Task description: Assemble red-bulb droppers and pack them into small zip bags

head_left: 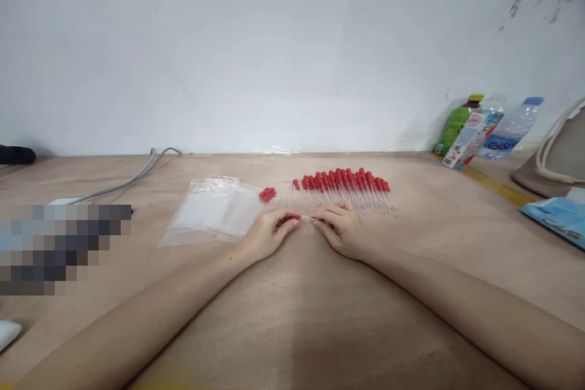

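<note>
My left hand [269, 233] is closed on a red rubber dropper bulb [291, 218]. A thin clear glass dropper tube [307, 217] runs from the bulb to my right hand [342, 228], whose fingers pinch it. Whether the tube sits inside the bulb is hard to see. Just behind my hands lies a row of glass droppers with red bulbs [338, 178], bulbs toward the wall. Several loose red bulbs [267, 194] lie beyond my left hand, and a few bare glass tubes [289, 194] lie at the left end of the row.
Clear plastic zip bags [201, 210] lie flat to the left. A grey cable [137, 177] runs back toward the wall. On the right are a green bottle [452, 128], a clear water bottle [512, 131], a blue packet [557, 219] and a grey-brown bag [555, 149].
</note>
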A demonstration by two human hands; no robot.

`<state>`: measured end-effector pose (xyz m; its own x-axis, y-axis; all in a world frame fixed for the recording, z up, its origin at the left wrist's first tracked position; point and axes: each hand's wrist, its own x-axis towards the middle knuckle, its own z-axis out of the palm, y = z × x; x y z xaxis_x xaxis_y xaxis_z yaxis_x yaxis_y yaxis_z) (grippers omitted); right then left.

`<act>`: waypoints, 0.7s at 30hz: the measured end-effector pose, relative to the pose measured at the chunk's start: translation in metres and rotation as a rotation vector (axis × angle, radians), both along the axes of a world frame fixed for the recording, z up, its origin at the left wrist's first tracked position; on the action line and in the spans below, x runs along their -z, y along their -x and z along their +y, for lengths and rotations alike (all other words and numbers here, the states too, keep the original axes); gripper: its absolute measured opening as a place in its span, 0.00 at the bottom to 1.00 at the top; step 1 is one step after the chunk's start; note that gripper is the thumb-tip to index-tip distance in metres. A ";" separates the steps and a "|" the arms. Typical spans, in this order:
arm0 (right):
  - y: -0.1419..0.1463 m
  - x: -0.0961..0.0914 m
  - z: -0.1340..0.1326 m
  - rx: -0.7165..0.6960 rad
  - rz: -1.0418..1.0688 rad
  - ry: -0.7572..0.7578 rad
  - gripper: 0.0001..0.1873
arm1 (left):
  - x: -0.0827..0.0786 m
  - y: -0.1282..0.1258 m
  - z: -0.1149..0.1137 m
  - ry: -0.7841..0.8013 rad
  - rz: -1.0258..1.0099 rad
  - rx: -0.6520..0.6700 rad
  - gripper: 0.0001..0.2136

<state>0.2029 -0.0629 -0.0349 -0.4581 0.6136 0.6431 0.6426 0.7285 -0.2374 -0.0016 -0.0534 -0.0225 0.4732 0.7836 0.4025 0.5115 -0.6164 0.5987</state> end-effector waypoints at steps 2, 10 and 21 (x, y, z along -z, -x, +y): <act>0.001 0.000 0.001 -0.018 0.014 0.014 0.12 | 0.001 0.000 0.001 0.016 -0.006 -0.002 0.09; -0.001 -0.001 0.009 -0.095 -0.046 0.068 0.12 | 0.001 0.004 -0.001 -0.046 -0.001 0.046 0.09; 0.000 -0.003 0.003 0.004 -0.216 -0.101 0.13 | 0.001 0.002 -0.004 -0.105 0.074 0.024 0.10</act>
<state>0.2034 -0.0599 -0.0316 -0.5898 0.5529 0.5886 0.6733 0.7391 -0.0196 -0.0033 -0.0571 -0.0235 0.5226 0.7273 0.4449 0.5363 -0.6861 0.4916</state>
